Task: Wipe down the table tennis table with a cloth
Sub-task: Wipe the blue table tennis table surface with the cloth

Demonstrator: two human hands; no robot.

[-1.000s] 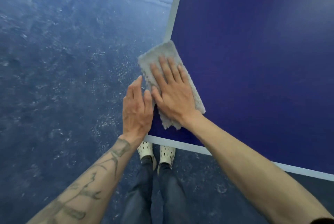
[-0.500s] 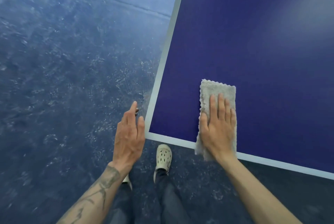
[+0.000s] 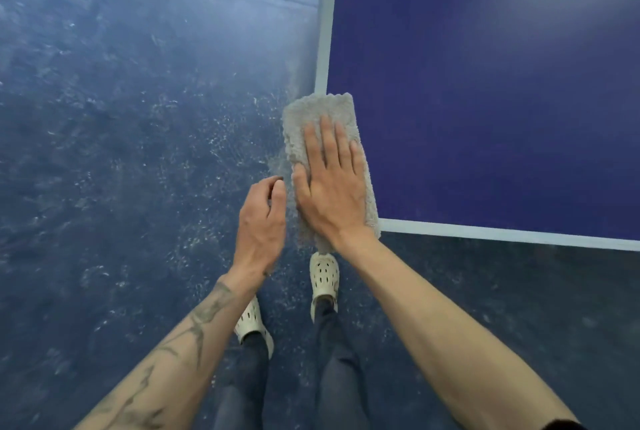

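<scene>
Cloth [image 3: 320,110], just one, lies under right hand [image 3: 332,194] on table [image 3: 485,100].

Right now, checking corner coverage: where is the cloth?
Head view: the cloth covers the near left corner of the table, under the flat right hand, beside the left hand.

the desk [image 3: 485,100] is a deep blue-violet, plain, with a pale grey-white line [image 3: 502,233] along its edges. the cloth [image 3: 311,114] is light grey-beige, in one colour only. the floor [image 3: 121,152] is dark blue and mottled, with many small whitish specks; toward the top it becomes a lighter blue. the shoes [image 3: 323,272] are cream-white with rows of small dark holes. the trousers [image 3: 337,377] are dark grey-blue. the left forearm [image 3: 194,332] carries a tattoo of dark grey lines. the sleeve [image 3: 564,425] on the right arm is black.
</scene>
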